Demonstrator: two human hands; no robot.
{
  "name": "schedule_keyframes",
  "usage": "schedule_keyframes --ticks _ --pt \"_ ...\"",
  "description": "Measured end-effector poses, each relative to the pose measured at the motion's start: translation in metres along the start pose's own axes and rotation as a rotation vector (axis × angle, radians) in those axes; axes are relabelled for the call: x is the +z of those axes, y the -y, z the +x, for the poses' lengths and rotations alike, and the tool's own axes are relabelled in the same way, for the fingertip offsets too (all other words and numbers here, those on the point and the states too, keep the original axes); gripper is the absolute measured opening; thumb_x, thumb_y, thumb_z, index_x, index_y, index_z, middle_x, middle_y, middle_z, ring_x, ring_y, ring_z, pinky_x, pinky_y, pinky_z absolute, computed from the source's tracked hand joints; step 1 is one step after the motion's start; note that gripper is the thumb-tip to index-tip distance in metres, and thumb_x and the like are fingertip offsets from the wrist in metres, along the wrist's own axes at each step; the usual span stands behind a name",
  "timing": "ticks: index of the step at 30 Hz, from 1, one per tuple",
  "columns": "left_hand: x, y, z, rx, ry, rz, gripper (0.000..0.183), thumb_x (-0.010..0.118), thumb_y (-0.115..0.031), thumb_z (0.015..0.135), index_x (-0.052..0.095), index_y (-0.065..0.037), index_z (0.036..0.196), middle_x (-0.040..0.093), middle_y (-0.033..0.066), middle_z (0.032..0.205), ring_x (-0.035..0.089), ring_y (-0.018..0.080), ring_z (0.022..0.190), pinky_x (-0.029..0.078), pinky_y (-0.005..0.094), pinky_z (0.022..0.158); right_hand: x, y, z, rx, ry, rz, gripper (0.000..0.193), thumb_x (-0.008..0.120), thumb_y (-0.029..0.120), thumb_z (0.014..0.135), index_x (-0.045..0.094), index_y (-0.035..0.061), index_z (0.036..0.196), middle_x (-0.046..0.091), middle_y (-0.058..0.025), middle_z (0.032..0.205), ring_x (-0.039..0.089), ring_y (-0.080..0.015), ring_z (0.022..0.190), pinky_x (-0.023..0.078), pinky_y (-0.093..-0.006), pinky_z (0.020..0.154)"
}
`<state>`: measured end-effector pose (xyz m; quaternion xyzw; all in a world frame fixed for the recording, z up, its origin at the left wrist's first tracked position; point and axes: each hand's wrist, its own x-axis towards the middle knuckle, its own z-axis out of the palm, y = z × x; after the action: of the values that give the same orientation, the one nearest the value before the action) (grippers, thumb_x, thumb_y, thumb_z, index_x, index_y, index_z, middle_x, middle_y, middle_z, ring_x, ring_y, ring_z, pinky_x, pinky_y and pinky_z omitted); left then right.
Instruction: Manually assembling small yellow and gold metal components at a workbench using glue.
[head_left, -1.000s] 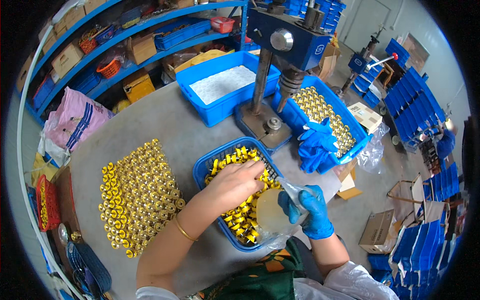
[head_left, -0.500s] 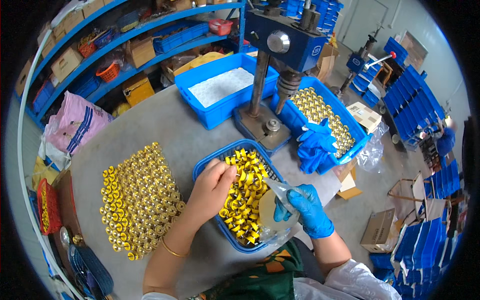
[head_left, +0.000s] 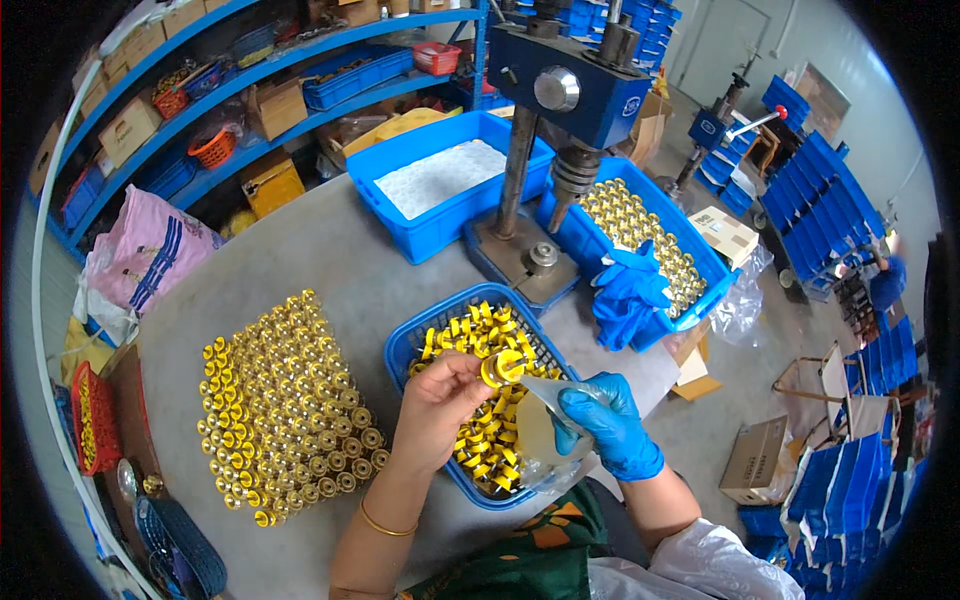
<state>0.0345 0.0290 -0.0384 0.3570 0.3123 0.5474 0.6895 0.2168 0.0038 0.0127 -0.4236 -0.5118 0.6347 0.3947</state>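
My bare left hand pinches a round yellow part with a metal stem above a blue basket. My right hand, in a blue glove, is wrapped round a translucent squeeze bottle. The bottle lies tilted, its nozzle tip at the yellow part; whether they touch, I cannot tell. Loose yellow parts fill much of the basket beneath both hands. To the left, gold-coloured metal pieces stand in close rows on the grey table, with yellow ones along their left side.
A dark blue press stands behind the basket. Beside it are a blue bin lined with white and a blue bin of metal pieces with blue gloves over its edge. Blue shelves line the back left.
My left hand has turned and come toward the nozzle, and a yellow part now shows between its fingers. My right hand and the squeeze bottle have hardly moved.
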Motion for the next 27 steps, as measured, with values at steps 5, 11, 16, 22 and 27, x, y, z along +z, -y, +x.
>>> schedule_keyframes --ticks 5,11,16,22,27 --pt "-0.0030 0.0027 0.0002 0.088 0.050 0.037 0.012 0.055 0.001 0.075 0.053 -0.004 0.086 0.046 -0.0023 0.070 0.035 0.0022 0.051 0.028 0.0154 0.043 0.0014 0.0017 0.0004 0.035 -0.017 -0.006 0.030 0.054 0.026 0.078 0.059 0.0001 0.065 0.057 -0.0041 0.058 0.052 -0.0083 0.055 0.041 -0.0210 0.052" --pt "-0.0052 0.0003 -0.0013 -0.038 0.070 -0.117 0.012 0.052 0.000 0.078 0.053 -0.004 0.089 0.046 -0.0022 0.073 0.033 0.0017 0.050 0.027 0.0150 0.042 0.0036 0.0026 0.0003 0.055 -0.035 0.014 0.028 0.054 0.025 0.078 0.060 -0.0009 0.068 0.057 -0.0044 0.059 0.052 -0.0086 0.055 0.041 -0.0212 0.052" --pt "-0.0051 0.0017 0.0000 -0.087 0.090 -0.140 0.011 0.048 -0.004 0.081 0.052 -0.003 0.091 0.045 -0.0034 0.071 0.030 0.0010 0.049 0.025 0.0143 0.041 0.0014 0.0002 0.0002 0.068 -0.038 0.011 0.027 0.054 0.023 0.078 0.060 -0.0021 0.071 0.057 -0.0052 0.060 0.053 -0.0089 0.056 0.042 -0.0216 0.053" --pt "-0.0098 0.0037 -0.0005 -0.070 0.169 -0.165 0.019 0.045 -0.007 0.083 0.051 -0.005 0.101 0.046 -0.0023 0.074 0.034 0.0009 0.056 0.024 0.0125 0.042 -0.0006 -0.0021 0.0002 0.026 -0.020 0.042 0.026 0.054 0.022 0.078 0.060 -0.0022 0.071 0.058 -0.0056 0.060 0.053 -0.0090 0.055 0.042 -0.0214 0.052" --pt "-0.0103 0.0027 -0.0011 -0.102 0.152 -0.152 0.019 0.046 -0.008 0.083 0.051 -0.003 0.100 0.045 -0.0023 0.073 0.033 0.0009 0.056 0.023 0.0128 0.042 0.0015 0.0017 0.0010 0.025 -0.010 0.042 0.027 0.054 0.023 0.078 0.060 -0.0010 0.069 0.057 -0.0052 0.059 0.052 -0.0089 0.055 0.041 -0.0210 0.052"
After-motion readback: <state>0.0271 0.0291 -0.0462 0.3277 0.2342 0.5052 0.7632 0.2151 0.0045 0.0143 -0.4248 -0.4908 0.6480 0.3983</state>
